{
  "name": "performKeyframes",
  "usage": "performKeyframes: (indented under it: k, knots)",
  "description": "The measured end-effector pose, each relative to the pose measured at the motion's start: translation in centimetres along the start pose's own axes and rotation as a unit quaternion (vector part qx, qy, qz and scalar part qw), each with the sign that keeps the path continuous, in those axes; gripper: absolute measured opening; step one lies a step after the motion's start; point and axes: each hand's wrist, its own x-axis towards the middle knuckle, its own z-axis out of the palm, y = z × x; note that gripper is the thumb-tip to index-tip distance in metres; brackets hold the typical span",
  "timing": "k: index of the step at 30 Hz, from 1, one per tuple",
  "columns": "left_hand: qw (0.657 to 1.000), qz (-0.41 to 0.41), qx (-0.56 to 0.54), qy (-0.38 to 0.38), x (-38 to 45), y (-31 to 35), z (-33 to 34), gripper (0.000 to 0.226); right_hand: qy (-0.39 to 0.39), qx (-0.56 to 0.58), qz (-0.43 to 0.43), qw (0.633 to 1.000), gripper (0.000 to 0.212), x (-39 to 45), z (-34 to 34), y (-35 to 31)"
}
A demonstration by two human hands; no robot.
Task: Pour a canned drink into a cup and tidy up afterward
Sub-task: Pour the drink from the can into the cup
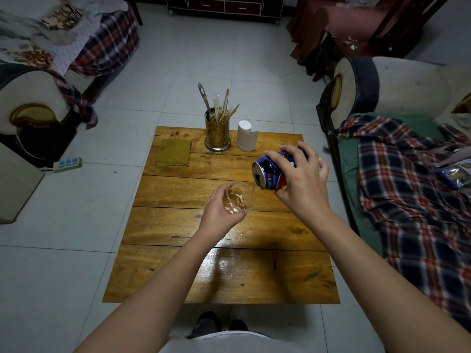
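Note:
My right hand (302, 179) grips a blue can (267, 173) tipped on its side, its opened top facing left and down toward a clear cup (239, 197). My left hand (219, 208) holds that cup, tilted, above the wooden table (221, 271). Amber drink with foam lies in the bottom of the cup. The can's mouth hangs just right of the cup's rim. A few small drops of liquid sit on the table below the cup.
At the table's far edge stand a brass holder of chopsticks (218, 135), a white paper roll (246, 136) and a folded yellow-green cloth (174, 152). Sofas with plaid fabric flank the table left and right. A power strip (67, 164) lies on the tiled floor.

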Motion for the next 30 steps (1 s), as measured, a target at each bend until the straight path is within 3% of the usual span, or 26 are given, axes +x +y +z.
performKeyframes:
  k: [21,30]
  knots:
    - [0.999,-0.017,-0.023,0.016,0.0,0.0,0.1,0.069,-0.004,0.010,0.004,1.000,0.074,-0.2,0.2,0.3]
    - [0.996,-0.028,-0.073,0.036,-0.4,0.5,-0.6,0.066,-0.056,0.176,0.104,0.977,0.073,-0.9,1.2,0.6]
